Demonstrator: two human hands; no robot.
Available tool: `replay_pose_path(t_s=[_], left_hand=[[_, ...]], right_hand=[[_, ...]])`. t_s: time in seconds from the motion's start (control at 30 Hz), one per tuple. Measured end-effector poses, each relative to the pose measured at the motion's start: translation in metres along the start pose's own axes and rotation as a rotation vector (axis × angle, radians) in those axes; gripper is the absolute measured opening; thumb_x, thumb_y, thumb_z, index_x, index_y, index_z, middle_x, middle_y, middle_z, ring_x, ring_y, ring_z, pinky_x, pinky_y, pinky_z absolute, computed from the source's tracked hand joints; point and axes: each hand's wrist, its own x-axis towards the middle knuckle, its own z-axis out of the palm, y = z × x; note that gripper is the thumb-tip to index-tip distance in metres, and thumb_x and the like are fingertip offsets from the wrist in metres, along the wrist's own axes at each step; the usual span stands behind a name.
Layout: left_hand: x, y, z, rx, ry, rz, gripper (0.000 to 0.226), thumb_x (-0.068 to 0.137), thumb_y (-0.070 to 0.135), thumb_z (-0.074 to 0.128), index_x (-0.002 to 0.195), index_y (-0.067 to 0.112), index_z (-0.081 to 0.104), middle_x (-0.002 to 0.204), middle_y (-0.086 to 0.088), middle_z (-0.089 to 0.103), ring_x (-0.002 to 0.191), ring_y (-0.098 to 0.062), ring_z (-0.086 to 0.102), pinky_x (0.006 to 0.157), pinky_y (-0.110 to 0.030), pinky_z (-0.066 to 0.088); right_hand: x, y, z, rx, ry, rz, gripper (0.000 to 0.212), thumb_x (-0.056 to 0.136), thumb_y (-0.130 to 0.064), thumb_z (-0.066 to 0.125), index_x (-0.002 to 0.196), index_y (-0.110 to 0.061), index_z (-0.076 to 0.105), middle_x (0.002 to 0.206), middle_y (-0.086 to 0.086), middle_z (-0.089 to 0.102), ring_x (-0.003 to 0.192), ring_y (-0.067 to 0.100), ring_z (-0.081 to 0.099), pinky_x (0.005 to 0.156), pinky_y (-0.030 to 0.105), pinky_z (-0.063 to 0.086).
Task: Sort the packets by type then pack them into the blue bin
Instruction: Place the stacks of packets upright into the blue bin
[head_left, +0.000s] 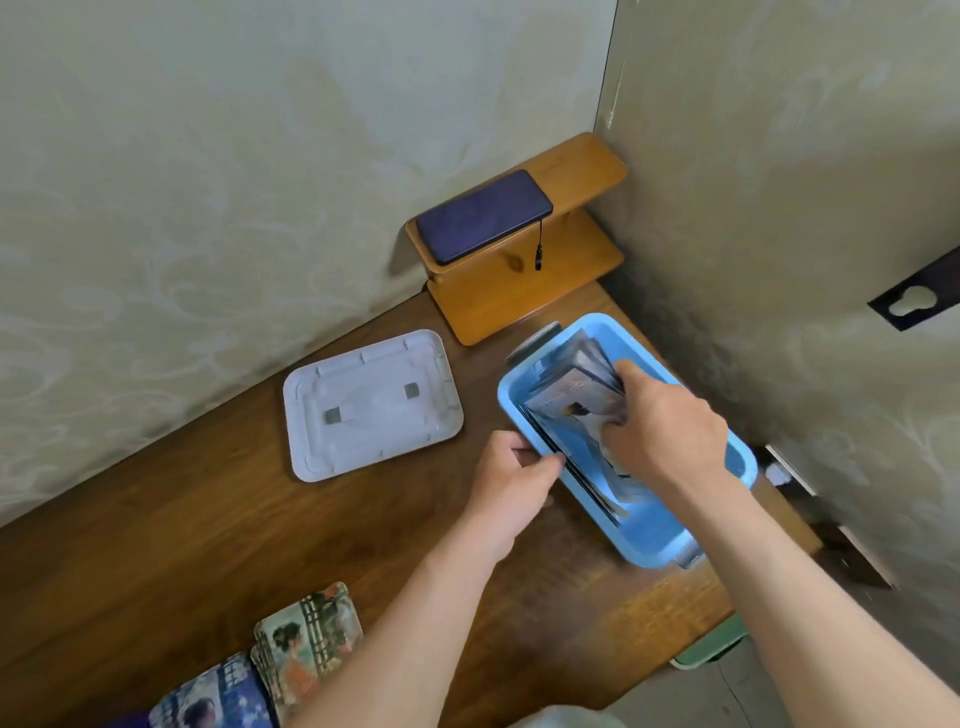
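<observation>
Packets (571, 395): stack on edge inside blue bin (652, 540), toward its far end | risk: stack may fan and topple if let go loose, mixing types | right hand (670, 421) fingers curl round stack from above | left hand (514, 478) fingers pinch bin's left rim | two more stacks (306, 644) lie on worktop (208, 545), well apart.

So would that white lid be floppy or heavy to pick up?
Probably light: the white lid looks like thin moulded plastic. Its raised rim and ribs suggest it stays fairly stiff. Lying flat on the table, it should slide rather than tip.
</observation>
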Motion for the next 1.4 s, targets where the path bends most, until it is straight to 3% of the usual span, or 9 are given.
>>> replay_pose_path(t_s=[0.13,0.27,0.4,0.63,0.73,0.83,1.03,1.23,1.4], left_hand=[[0.001,-0.006,0.006,-0.015,-0.039,0.005,0.023,0.094,0.021,0.072,0.11,0.022,0.056,0.109,-0.002,0.069,0.1,-0.015,0.071,0.086,-0.039,0.063],[0.002,-0.009,0.006,-0.054,-0.047,0.009,0.02,0.096,0.018,0.07,0.111,0.018,0.058,0.11,-0.006,0.07,0.099,-0.017,0.073,0.083,-0.038,0.064],[0.004,-0.009,0.004,-0.057,-0.055,0.012,0.017,0.096,0.016,0.069,0.11,0.016,0.058,0.111,-0.007,0.069,0.1,-0.018,0.073,0.083,-0.037,0.064],[0.006,-0.007,0.004,-0.113,-0.091,-0.002,0.021,0.096,0.011,0.069,0.114,0.017,0.059,0.113,-0.006,0.07,0.1,-0.019,0.074,0.08,-0.033,0.064],[0.006,-0.007,0.005,-0.117,-0.096,-0.002,0.022,0.096,0.01,0.068,0.114,0.017,0.058,0.114,-0.007,0.069,0.101,-0.02,0.074,0.083,-0.037,0.064],[0.006,-0.006,0.005,-0.106,-0.105,0.0,0.024,0.098,0.008,0.065,0.117,0.019,0.056,0.116,-0.006,0.066,0.103,-0.02,0.073,0.083,-0.035,0.064],[0.005,-0.002,0.005,-0.13,-0.134,-0.009,0.03,0.1,0.005,0.062,0.124,0.02,0.052,0.119,-0.004,0.063,0.107,-0.019,0.07,0.083,-0.032,0.063],[0.004,-0.003,0.005,-0.15,-0.135,-0.02,0.03,0.099,0.003,0.061,0.122,0.019,0.052,0.117,-0.004,0.063,0.106,-0.02,0.07,0.086,-0.037,0.063],[0.002,-0.004,0.002,-0.162,-0.126,-0.032,0.028,0.098,0.003,0.064,0.12,0.017,0.054,0.116,-0.006,0.065,0.104,-0.021,0.072,0.086,-0.039,0.063]], right_hand=[[0.002,-0.005,0.027,-0.124,-0.019,0.058,0.037,0.089,-0.015,0.058,0.119,-0.027,0.041,0.062,0.0,0.04,0.059,0.031,0.047,0.047,0.03,0.025],[0.004,-0.01,0.042,-0.148,-0.099,0.102,0.04,0.089,-0.013,0.057,0.123,-0.025,0.04,0.064,0.001,0.042,0.057,0.027,0.045,0.047,0.028,0.027],[0.005,-0.011,0.05,-0.095,-0.177,0.041,0.043,0.088,-0.023,0.058,0.127,-0.026,0.04,0.079,0.004,0.055,0.069,0.03,0.054,0.054,0.033,0.041],[0.025,0.013,0.032,0.645,-0.635,0.079,0.052,0.092,-0.055,0.065,0.133,-0.032,0.041,0.111,-0.005,0.06,0.092,0.011,0.061,0.072,0.026,0.046],[0.029,0.017,0.047,0.633,-0.663,0.056,0.068,0.085,-0.069,0.062,0.14,-0.04,0.034,0.118,-0.005,0.063,0.101,0.015,0.064,0.087,0.035,0.051],[0.031,0.017,0.064,0.626,-0.67,0.012,0.088,0.072,-0.087,0.058,0.147,-0.061,0.021,0.132,-0.011,0.059,0.115,0.016,0.061,0.105,0.047,0.047],[0.027,0.017,0.064,0.701,-0.699,-0.008,0.054,0.085,-0.074,0.059,0.135,-0.057,0.045,0.118,-0.013,0.067,0.107,0.012,0.065,0.104,0.045,0.049],[0.024,0.013,0.063,0.706,-0.689,-0.037,0.06,0.092,-0.068,0.055,0.145,-0.057,0.03,0.123,-0.015,0.062,0.108,0.006,0.061,0.094,0.032,0.045],[0.029,0.015,0.066,0.665,-0.697,-0.049,0.083,0.081,-0.079,0.057,0.151,-0.06,0.016,0.136,-0.013,0.056,0.12,0.012,0.057,0.103,0.035,0.043]])
